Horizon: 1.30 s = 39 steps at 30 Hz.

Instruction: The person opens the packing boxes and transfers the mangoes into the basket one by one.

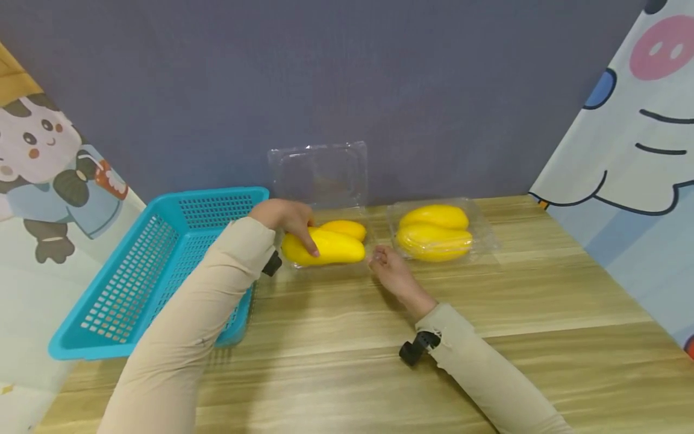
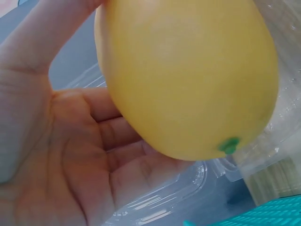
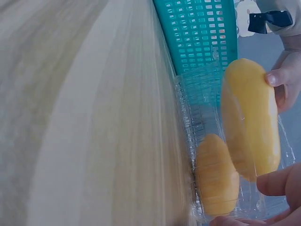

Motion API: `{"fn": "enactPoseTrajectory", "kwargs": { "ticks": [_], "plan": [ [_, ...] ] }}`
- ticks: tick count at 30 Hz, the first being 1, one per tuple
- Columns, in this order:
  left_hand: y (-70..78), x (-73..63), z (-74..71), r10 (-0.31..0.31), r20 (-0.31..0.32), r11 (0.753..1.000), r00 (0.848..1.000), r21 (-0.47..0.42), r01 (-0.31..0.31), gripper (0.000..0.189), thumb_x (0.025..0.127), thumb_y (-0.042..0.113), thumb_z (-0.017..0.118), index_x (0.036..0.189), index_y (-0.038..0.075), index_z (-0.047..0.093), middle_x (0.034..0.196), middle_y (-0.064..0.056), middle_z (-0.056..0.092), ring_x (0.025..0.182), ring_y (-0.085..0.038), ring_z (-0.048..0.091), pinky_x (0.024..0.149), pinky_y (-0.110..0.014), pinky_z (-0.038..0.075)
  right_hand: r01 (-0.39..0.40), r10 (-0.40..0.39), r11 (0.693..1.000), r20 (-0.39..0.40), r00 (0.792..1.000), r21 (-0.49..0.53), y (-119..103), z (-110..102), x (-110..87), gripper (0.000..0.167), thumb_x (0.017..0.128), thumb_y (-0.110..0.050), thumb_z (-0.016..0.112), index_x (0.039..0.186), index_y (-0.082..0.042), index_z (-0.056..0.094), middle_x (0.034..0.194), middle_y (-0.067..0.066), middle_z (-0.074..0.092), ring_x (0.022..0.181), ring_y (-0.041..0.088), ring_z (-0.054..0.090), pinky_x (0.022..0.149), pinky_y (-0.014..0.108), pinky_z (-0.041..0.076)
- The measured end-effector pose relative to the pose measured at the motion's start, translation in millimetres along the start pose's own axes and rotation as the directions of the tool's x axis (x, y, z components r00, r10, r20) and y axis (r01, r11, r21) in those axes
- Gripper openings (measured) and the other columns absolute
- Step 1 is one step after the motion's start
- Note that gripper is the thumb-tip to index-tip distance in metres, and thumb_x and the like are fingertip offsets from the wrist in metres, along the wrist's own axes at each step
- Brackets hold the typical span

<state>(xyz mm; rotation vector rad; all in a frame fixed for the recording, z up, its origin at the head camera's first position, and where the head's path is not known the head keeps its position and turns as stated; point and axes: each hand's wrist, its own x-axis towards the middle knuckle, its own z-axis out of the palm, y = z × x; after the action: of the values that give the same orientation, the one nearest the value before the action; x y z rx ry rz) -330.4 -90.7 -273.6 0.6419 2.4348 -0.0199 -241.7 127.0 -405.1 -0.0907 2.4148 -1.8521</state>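
My left hand (image 1: pixel 287 220) grips a long yellow mango (image 1: pixel 325 247), thumb on the near side and fingers behind. A green stem nub shows at its end in the left wrist view. The mango is held tilted over an open clear plastic box (image 3: pixel 202 99), in which a second yellow mango (image 1: pixel 344 229) lies. The box's clear lid (image 1: pixel 320 175) stands upright at the back. At the box's right side, my right hand (image 1: pixel 398 277) pinches the rim between thumb and curled fingers; in the right wrist view the thumb (image 3: pixel 275 183) is close to the held mango's end.
A blue-green plastic basket (image 1: pixel 146 259) stands on the left of the wooden table (image 1: pixel 325 361). To the right, another clear box (image 1: pixel 485 235) contains two yellow mangoes (image 1: pixel 434 241). A grey wall panel (image 1: pixel 461 102) rises behind the table, with printed cartoon panels on both sides.
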Motion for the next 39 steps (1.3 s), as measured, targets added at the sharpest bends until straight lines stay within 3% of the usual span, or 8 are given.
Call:
{"fn": "enactPoseTrajectory", "kwargs": {
  "ticks": [4,9,14,18,27,33,39],
  "plan": [
    [-0.3,-5.1,-2.3,0.028,-0.037,1.0,0.999,0.0,-0.028,0.089,0.074,0.053,0.073,0.137,-0.002,0.044,0.138,-0.018,0.046,0.125,-0.034,0.045,0.102,-0.046,0.04,-0.003,0.003,1.0,0.006,1.0,-0.016,0.6,-0.6,1.0,0.054,0.096,-0.009,0.049,0.14,0.014,0.026,0.139,0.033,0.037,0.129,0.041,0.038,0.105,0.047,0.037],
    [-1.3,-16.0,-4.5,0.017,-0.095,0.999,0.995,-0.03,-0.02,0.093,0.072,0.054,0.074,0.139,-0.001,0.041,0.144,-0.017,0.041,0.131,-0.035,0.038,0.106,-0.048,0.035,-0.009,0.01,1.0,0.015,1.0,-0.029,0.7,-1.4,1.8,0.055,0.098,-0.011,0.048,0.141,0.013,0.024,0.139,0.031,0.037,0.131,0.039,0.037,0.106,0.047,0.036],
    [-0.1,-27.3,-6.2,0.026,-0.152,0.999,0.988,-0.039,-0.032,0.088,0.072,0.05,0.077,0.137,0.001,0.045,0.141,-0.014,0.045,0.128,-0.033,0.043,0.103,-0.047,0.039,-0.003,0.003,1.0,0.01,1.0,-0.028,-0.5,-0.4,2.0,0.054,0.098,-0.01,0.048,0.14,0.014,0.025,0.138,0.032,0.039,0.129,0.04,0.039,0.105,0.046,0.037],
    [3.5,-34.3,-5.5,0.036,-0.186,0.999,0.982,0.014,-0.034,0.082,0.072,0.049,0.077,0.133,0.003,0.051,0.133,-0.012,0.053,0.118,-0.029,0.051,0.097,-0.045,0.044,-0.009,0.009,1.0,0.019,1.0,-0.01,-0.2,0.5,2.0,0.054,0.098,-0.01,0.048,0.14,0.015,0.025,0.137,0.033,0.038,0.129,0.04,0.039,0.105,0.046,0.037],
    [9.0,-53.6,-7.1,0.01,-0.262,0.998,0.965,0.069,0.008,0.078,0.071,0.049,0.077,0.129,0.001,0.055,0.126,-0.013,0.057,0.11,-0.029,0.056,0.092,-0.044,0.047,-0.01,0.01,1.0,0.019,1.0,0.001,-0.3,-0.7,2.7,0.053,0.098,-0.01,0.047,0.139,0.015,0.026,0.137,0.033,0.038,0.127,0.041,0.041,0.105,0.047,0.038],
    [2.0,-63.5,-7.7,-0.024,-0.338,0.999,0.941,0.038,0.039,0.078,0.071,0.049,0.077,0.127,-0.001,0.055,0.122,-0.014,0.059,0.104,-0.029,0.057,0.087,-0.044,0.048,-0.018,0.018,1.0,0.012,1.0,-0.003,0.1,-1.5,3.5,0.053,0.098,-0.011,0.048,0.14,0.013,0.027,0.138,0.033,0.037,0.129,0.041,0.038,0.106,0.047,0.036],
    [-8.4,-71.5,-4.8,-0.086,-0.432,0.996,0.898,-0.037,0.078,0.071,0.071,0.044,0.078,0.12,-0.003,0.059,0.112,-0.015,0.062,0.092,-0.028,0.057,0.079,-0.042,0.048,-0.01,0.01,1.0,0.011,1.0,-0.001,3.6,-1.6,3.4,0.054,0.097,-0.011,0.048,0.139,0.015,0.026,0.137,0.034,0.038,0.128,0.042,0.04,0.106,0.048,0.036]
  ]
}}
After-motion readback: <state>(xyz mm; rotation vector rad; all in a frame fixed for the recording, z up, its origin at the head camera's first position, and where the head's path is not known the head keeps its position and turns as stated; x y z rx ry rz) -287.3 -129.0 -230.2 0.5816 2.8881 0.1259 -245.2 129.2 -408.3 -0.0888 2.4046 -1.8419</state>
